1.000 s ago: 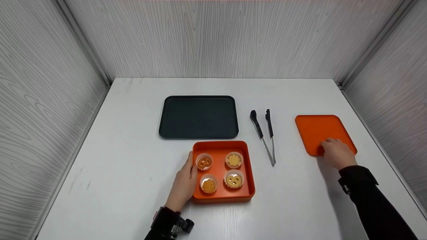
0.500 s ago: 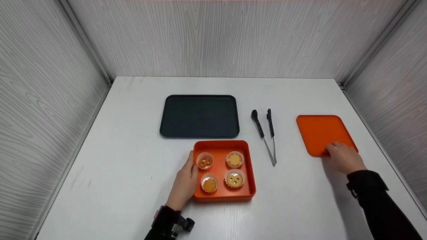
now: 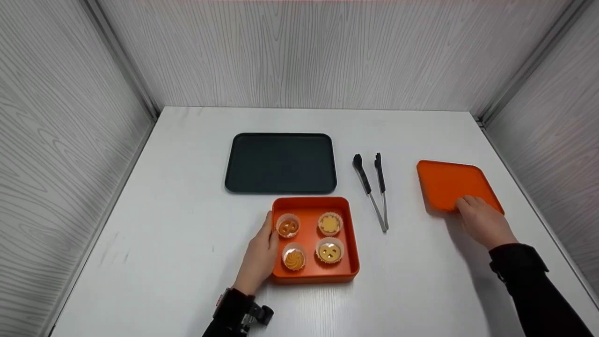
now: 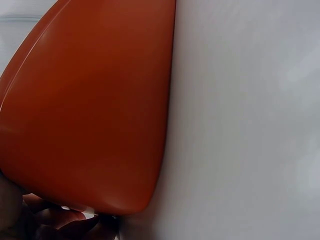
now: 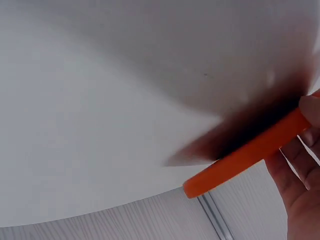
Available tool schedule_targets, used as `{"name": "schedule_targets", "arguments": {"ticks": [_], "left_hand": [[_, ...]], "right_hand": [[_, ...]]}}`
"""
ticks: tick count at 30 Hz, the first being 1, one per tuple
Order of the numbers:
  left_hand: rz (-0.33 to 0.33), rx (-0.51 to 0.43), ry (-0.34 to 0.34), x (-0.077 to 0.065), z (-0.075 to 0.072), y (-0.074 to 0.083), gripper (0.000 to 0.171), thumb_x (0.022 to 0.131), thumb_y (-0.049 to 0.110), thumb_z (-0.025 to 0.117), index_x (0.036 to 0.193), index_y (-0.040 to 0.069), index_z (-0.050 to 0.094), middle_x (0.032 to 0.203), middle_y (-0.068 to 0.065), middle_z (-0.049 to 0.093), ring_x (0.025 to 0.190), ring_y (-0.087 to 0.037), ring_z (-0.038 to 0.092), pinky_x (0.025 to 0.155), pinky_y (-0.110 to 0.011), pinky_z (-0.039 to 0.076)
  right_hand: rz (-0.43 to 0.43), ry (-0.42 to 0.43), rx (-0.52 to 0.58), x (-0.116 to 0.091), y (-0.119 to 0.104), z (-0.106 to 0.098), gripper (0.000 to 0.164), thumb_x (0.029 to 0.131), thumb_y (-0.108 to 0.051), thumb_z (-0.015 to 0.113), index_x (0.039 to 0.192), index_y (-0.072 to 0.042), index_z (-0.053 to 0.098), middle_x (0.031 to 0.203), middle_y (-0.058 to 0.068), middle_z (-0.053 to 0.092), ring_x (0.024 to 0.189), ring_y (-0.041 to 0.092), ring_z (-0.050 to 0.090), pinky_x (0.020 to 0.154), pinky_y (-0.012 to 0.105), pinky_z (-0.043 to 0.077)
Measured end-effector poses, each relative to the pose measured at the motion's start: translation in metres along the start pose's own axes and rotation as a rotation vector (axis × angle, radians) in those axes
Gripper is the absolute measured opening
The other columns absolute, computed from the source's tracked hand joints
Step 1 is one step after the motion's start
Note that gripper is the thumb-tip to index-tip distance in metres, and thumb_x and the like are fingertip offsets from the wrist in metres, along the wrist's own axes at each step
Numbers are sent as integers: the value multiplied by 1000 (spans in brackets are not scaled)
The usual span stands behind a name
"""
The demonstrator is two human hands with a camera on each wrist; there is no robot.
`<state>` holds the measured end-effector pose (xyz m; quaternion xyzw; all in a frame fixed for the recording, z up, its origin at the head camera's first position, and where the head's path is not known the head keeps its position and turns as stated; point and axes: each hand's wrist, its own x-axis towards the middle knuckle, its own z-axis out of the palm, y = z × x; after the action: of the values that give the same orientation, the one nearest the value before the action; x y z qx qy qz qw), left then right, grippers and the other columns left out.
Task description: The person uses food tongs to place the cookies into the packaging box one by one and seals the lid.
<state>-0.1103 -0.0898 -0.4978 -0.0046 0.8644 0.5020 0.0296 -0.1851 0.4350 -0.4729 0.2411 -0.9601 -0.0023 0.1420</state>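
An orange square box (image 3: 310,279) stands at the front middle in the head view, holding several small cupcakes in paper cups, among them one with a pretzel-shaped top (image 3: 288,226). My left hand (image 3: 257,257) rests along its left wall with fingers fairly straight. In the left wrist view, the box wall (image 4: 90,115) hides part of that hand. At the right, my right hand (image 3: 482,220) pinches the near edge of an orange lid (image 3: 449,182). The lid (image 5: 250,150) is tilted, partly lifted off the table with a shadow beneath.
A dark green tray (image 3: 281,164) lies behind the box. Spread tongs (image 3: 383,210) with black tips lie between the box and the lid. Wood-grain panels (image 3: 299,51) wall the white table (image 3: 164,210) at the back and both sides.
My right hand has shifted slightly right along the lid's near edge, and the lid has come up off the table and tilted. The left hand and the box stay put.
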Motion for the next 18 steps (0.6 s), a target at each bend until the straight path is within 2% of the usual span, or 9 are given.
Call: {"name": "schedule_targets", "arguments": {"ticks": [5, 7, 11, 15, 18], "left_hand": [[0, -3, 0, 0, 0, 1, 60, 109, 18, 45, 163, 4, 22, 166, -13, 31, 152, -28, 31, 123, -48, 27], [3, -2, 2, -1, 0, 1, 60, 109, 18, 45, 163, 4, 22, 166, -13, 31, 152, -28, 31, 123, -48, 27], [2, -1, 4, -1, 0, 2, 60, 109, 18, 46, 163, 4, 22, 165, -13, 31, 152, -28, 31, 123, -49, 27], [-1, -2, 3, -1, -1, 1, 60, 109, 19, 45, 163, 4, 23, 166, -13, 31, 153, -28, 30, 124, -49, 27], [4, -12, 6, -1, -1, 0, 59, 110, 19, 45, 163, 5, 23, 166, -12, 30, 153, -27, 29, 124, -49, 26]], "right_hand": [[-27, 159, -48, 5, -6, -8, 39, 73, 17, 77, 100, 4, 51, 88, 16, 48, 77, 32, 46, 53, 36, 41], [-25, 206, -52, 8, -8, -14, 40, 74, 21, 73, 104, 4, 51, 90, 18, 46, 76, 33, 45, 48, 35, 37], [-28, 311, -51, 15, -13, -25, 34, 83, 24, 64, 107, 4, 52, 91, 20, 45, 70, 34, 45, 46, 33, 30], [-35, 426, -29, 24, -20, -39, 29, 87, 20, 63, 109, 3, 54, 93, 23, 49, 69, 37, 49, 48, 39, 36], [-44, 478, -13, 32, -29, -53, 32, 87, 21, 62, 113, 3, 57, 97, 25, 52, 74, 41, 52, 53, 45, 42]]}}
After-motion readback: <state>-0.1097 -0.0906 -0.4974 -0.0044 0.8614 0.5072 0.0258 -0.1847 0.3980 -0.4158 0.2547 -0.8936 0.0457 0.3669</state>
